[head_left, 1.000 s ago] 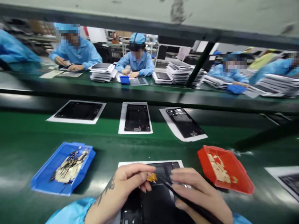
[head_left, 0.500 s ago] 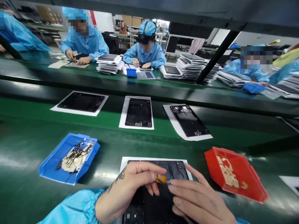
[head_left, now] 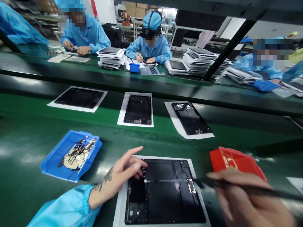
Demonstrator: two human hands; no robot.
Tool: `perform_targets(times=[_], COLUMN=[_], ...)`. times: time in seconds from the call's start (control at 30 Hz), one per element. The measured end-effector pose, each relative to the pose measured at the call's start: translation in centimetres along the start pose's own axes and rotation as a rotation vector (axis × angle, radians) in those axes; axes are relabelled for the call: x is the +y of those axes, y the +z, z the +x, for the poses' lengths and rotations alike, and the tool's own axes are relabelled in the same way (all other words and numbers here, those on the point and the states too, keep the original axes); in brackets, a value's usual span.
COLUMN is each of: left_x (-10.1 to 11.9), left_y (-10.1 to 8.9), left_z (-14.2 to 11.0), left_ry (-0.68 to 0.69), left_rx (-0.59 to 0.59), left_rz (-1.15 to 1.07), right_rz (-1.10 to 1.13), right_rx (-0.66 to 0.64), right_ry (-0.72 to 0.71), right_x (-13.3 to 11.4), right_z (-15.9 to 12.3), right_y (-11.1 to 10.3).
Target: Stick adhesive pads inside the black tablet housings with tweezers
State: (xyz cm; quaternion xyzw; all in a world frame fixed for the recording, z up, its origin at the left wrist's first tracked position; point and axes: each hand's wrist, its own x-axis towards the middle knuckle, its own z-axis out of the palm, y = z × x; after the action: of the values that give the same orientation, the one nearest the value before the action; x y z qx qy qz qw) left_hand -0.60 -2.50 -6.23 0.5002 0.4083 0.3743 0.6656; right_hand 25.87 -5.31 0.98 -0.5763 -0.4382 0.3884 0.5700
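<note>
A black tablet housing (head_left: 165,201) with its inside showing lies on a white sheet (head_left: 118,217) before me. My left hand (head_left: 121,171) rests at its upper left corner, index finger stretched out and the other fingertips at the edge. A thin strip (head_left: 169,180) runs across the housing to a small circuit board (head_left: 191,186) near its right side. My right hand (head_left: 248,198), smeared by motion, grips dark tweezers (head_left: 258,190), their tip pointing left beside that board.
A blue bin (head_left: 50,160) with small black and pale pieces stands left; a red bin (head_left: 248,159) with tan pieces stands right. Three more housings (head_left: 81,98) lie on sheets beyond. Several co-workers in blue (head_left: 151,47) sit across the bench among paper stacks (head_left: 111,60).
My hands have parted: the left moved toward the corner, the right swung out rightward and now holds tweezers. The orange flex piece between my fingers no longer shows. More of the housing is uncovered.
</note>
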Motion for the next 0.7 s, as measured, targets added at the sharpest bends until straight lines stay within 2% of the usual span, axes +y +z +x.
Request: perform_targets(times=[0.03,0.07,0.13,0.23,0.37,0.57,0.7], left_x=[-0.7,-1.4,-2.9,-4.6,-5.2,-4.4,-4.1], left_y=[-0.7,-1.3,-1.9,-1.6,-0.8,-1.6,-2.0], left_z=[0.0,0.1,0.3,0.8,1.5,1.7,1.3], left_ry=[0.06,0.115,0.206,0.284,0.338,0.346,0.357], left_rx=[0.166,0.259,0.263,0.197,0.182,0.074,0.04], left_rz=[0.256,0.486,0.804,0.998,1.05,0.912,0.887], right_rz=[-0.003,0.012,0.05,0.109,0.161,0.108,0.006], right_rx=[-0.061,-0.154,-0.3,-0.425,-0.506,-0.535,-0.488], right_ry=[0.106,0.184,0.32,0.471,0.527,0.49,0.447], right_x=[0.4,1.0,2.9,6.0,8.4,9.4,9.9], right_z=[0.8,1.7,3.5,5.2,5.6,5.7,5.8], right_y=[1.3,2.6,5.3,8.5,10.2,9.7,9.6])
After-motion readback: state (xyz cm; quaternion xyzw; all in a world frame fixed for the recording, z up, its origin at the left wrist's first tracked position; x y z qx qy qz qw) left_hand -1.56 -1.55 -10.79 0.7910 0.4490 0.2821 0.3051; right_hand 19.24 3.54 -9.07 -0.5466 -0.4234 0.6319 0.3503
